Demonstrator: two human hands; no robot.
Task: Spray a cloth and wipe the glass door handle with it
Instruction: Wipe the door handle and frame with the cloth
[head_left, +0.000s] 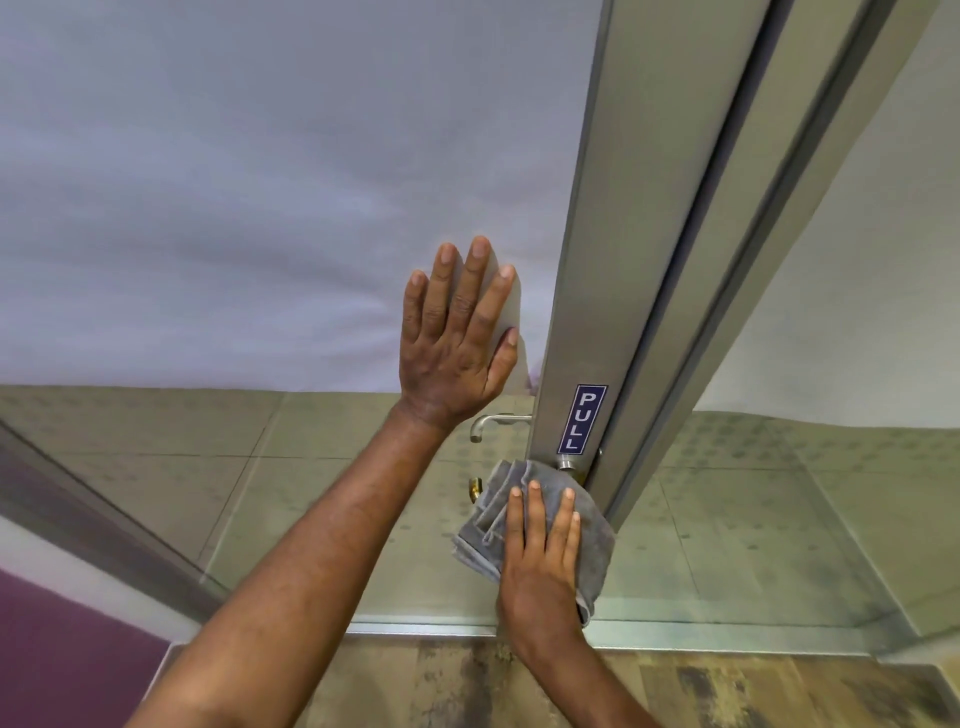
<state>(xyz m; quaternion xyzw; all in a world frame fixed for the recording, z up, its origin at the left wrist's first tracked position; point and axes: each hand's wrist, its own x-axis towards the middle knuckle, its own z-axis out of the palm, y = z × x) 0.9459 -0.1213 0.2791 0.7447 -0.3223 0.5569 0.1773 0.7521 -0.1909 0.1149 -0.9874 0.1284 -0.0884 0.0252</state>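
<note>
A folded grey cloth (592, 525) lies over the near door handle, pressed down by my right hand (540, 561) with fingers laid flat on it. Only the handle's round metal base (567, 461) shows above the cloth, at the foot of the grey door frame (613, 260). My left hand (457, 338) rests flat with fingers spread on the frosted glass pane (260, 182), left of the frame. Through the clear lower glass I see the handle on the far side (493, 420). No spray bottle is in view.
A blue PULL sticker (583, 419) is stuck on the frame just above the handle. A brass fitting (475, 487) shows behind the glass beside the cloth. A metal threshold strip (675, 631) runs along the floor, with a purple surface (62, 649) at the lower left.
</note>
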